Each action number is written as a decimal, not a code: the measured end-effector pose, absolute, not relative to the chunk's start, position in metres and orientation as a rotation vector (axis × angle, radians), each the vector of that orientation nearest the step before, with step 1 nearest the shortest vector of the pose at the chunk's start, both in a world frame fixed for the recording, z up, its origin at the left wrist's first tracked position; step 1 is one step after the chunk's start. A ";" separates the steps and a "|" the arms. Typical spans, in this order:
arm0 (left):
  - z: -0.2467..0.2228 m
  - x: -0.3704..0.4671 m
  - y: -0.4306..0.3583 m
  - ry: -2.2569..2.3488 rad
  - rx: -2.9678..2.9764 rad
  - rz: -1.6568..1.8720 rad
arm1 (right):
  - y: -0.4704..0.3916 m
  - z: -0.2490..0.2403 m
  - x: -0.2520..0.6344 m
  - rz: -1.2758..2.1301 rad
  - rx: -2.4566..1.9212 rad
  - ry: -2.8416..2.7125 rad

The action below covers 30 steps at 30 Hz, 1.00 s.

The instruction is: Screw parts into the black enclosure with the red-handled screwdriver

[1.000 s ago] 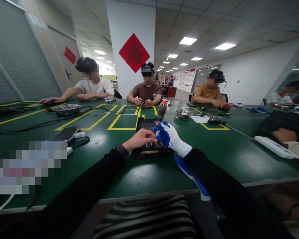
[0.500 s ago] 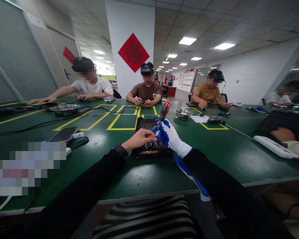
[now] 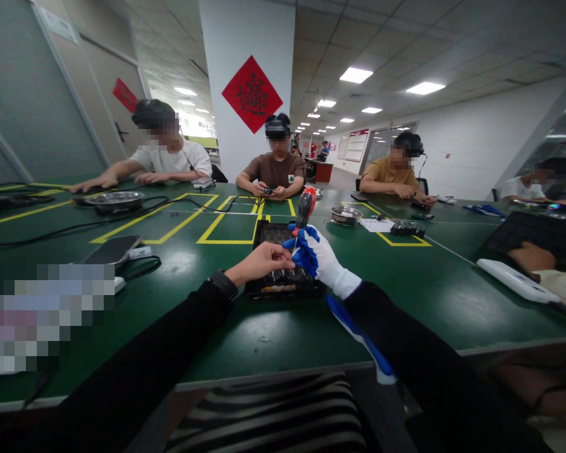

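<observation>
My right hand, in a white and blue glove, is closed on a screwdriver with a red and dark grey handle, held nearly upright. My bare left hand wears a dark watch, and its fingers are pinched together beside the screwdriver's lower end. Whatever lies between those fingertips is too small to make out. Both hands are over an open black case with small parts inside, partly hidden by them.
A blue and white glove lies by my right forearm. Metal bowls, a phone, cables, a white device and black parts are on the green table. Several people sit around it.
The view has shifted slightly. Both hands keep nearly the same hold over the case. The person at the far left has drawn one hand a little along the table.
</observation>
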<state>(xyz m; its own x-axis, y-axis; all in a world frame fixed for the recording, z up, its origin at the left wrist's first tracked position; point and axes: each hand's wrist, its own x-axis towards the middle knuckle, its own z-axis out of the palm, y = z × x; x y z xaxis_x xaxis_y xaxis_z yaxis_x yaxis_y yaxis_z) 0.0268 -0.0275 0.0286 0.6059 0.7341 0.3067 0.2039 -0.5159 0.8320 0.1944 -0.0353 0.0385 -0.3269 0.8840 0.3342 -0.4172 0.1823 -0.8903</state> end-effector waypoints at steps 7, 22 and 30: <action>0.028 0.025 -0.027 0.757 2.038 0.862 | -0.032 0.040 0.196 1.555 -0.474 -1.240; 0.025 0.024 -0.024 0.699 2.040 0.867 | -0.028 0.037 0.194 1.516 -0.552 -1.191; 0.030 0.025 -0.029 0.685 2.075 0.866 | -0.033 0.038 0.196 1.489 -0.444 -1.244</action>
